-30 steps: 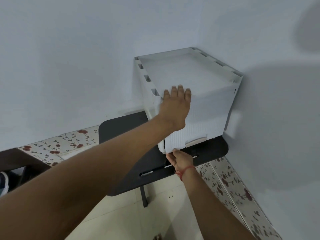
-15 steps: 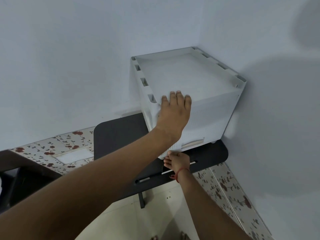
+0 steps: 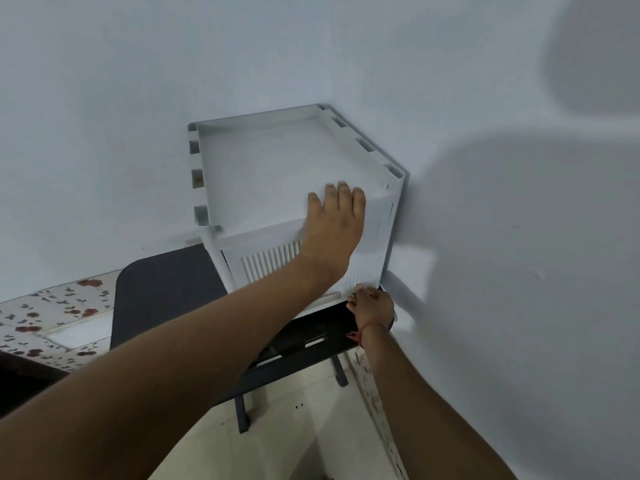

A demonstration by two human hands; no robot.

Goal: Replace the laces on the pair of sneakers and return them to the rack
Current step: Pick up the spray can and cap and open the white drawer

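Pale blue walls meet in a corner; white rack (image 3: 277, 168) stands there on a dark counter (image 3: 166, 292). Left hand (image 3: 334, 230) lies flat over the rack's top front edge, fingers straight and spread slightly. Right hand (image 3: 372, 304) is at the rack's lower front right corner, fingers curled onto the bottom edge of the slatted front panel (image 3: 270, 265). Sneakers not in view.

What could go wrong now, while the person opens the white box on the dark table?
1. The white box stands near the dark table's front edge; pulling may slide it off, though the left hand presses its top.
2. The right hand pinches the door's lower corner; thin plastic might bend or slip free.
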